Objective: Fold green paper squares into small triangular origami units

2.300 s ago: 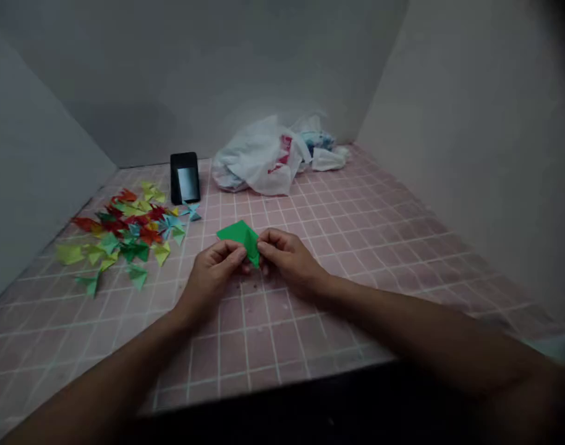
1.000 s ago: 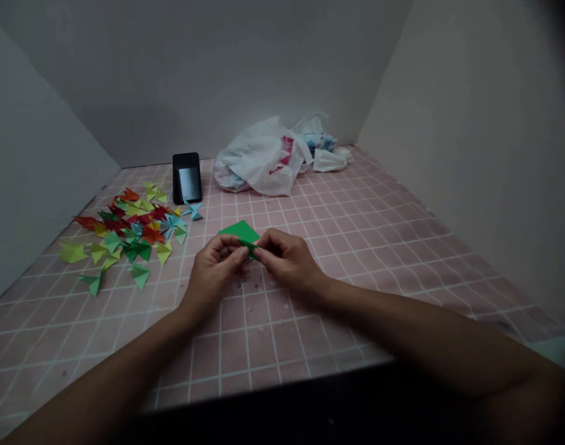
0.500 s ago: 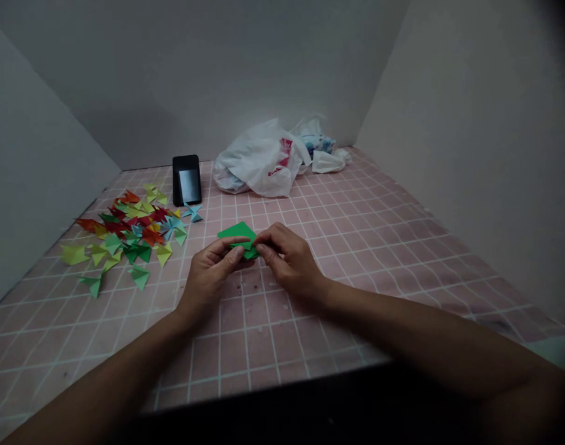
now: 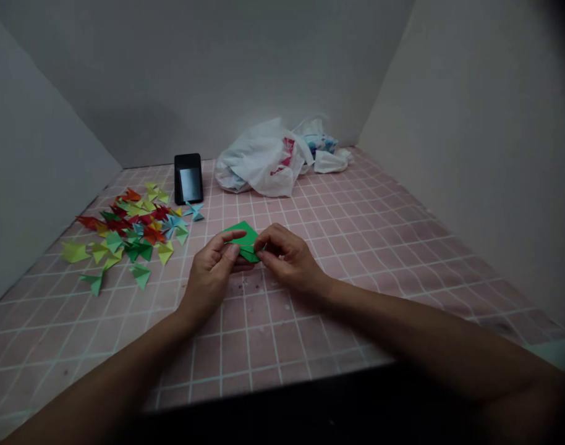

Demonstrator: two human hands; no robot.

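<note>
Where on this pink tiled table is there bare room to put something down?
Bare tiles run on the table between the right hand and the right wall, and along its near edge. Crowded: folded paper pieces at left, phone and plastic bags at the back, left hand and green paper mid-table.

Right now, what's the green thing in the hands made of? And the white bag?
The green piece looks like thin matte paper: it holds sharp, flat creases between the left hand and right hand. The white bag seems to be thin, slightly glossy plastic: it is crumpled and catches light.
</note>
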